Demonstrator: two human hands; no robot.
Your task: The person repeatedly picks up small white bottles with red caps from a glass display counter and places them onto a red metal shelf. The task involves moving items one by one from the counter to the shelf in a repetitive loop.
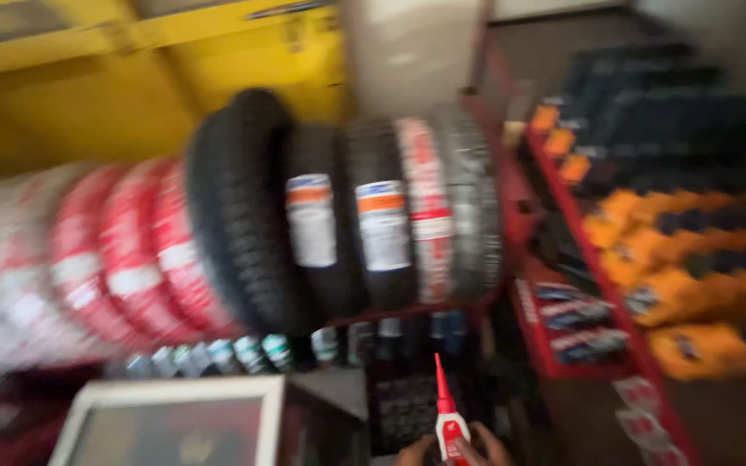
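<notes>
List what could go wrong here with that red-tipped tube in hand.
1. The tube points its long nozzle up toward the row of tyres; a squeeze might squirt onto them.
2. Only fingertips show at the picture's bottom edge, so the grip looks slight and the tube might slip.
3. The view is blurred, so aim may be poor.

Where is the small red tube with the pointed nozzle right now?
In the head view, the red tube stands nozzle-up at the bottom edge, right of centre, held by fingers, below the row of tyres.

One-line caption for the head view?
Fingers pinch a red-nozzled tube before a blurred rack of tyres.
</notes>
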